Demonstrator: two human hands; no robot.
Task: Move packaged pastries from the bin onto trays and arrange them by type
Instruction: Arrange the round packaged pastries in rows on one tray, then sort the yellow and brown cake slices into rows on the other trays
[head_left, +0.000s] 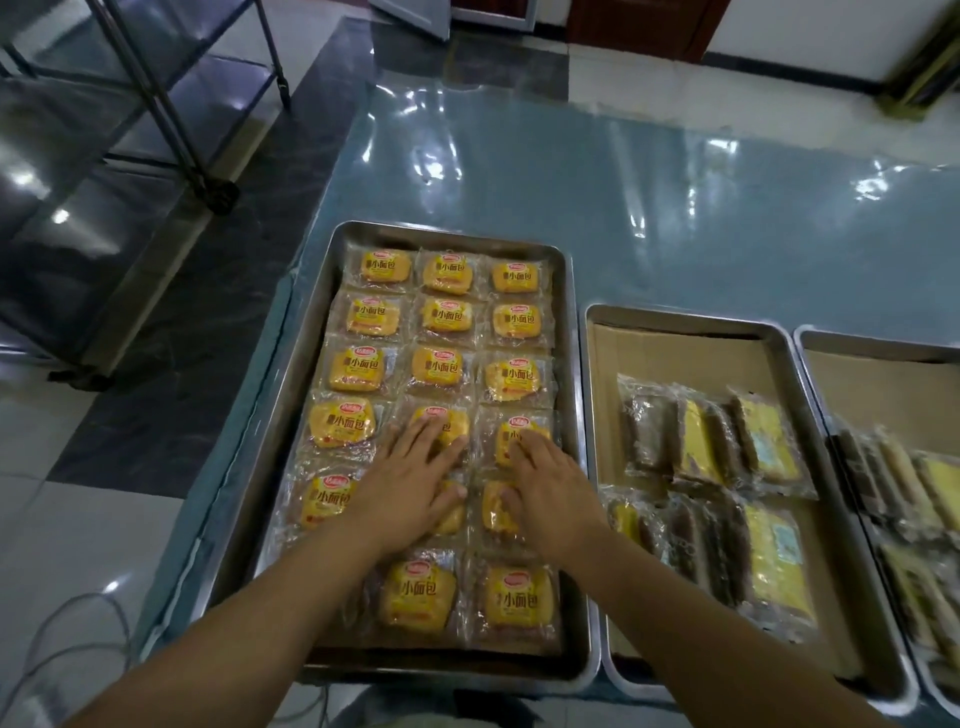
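Your left hand (415, 483) and right hand (545, 488) lie flat, fingers spread, gripping nothing, on the yellow bun packets (437, 366) directly beneath them, left on the middle column, right on the right column of the left tray (306, 374), rows running away from you.

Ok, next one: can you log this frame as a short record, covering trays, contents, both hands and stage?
left tray: metal, filled with yellow bun packs in three columns
middle tray: cardboard-lined, long brown-and-yellow packs in its near part
right tray: cardboard-lined, similar long packs, cut off by the frame
left hand: flat, fingers straight, on middle-column packs
right hand: flat on right-column packs
bin: not in view
stage: probably straightening the bun grid
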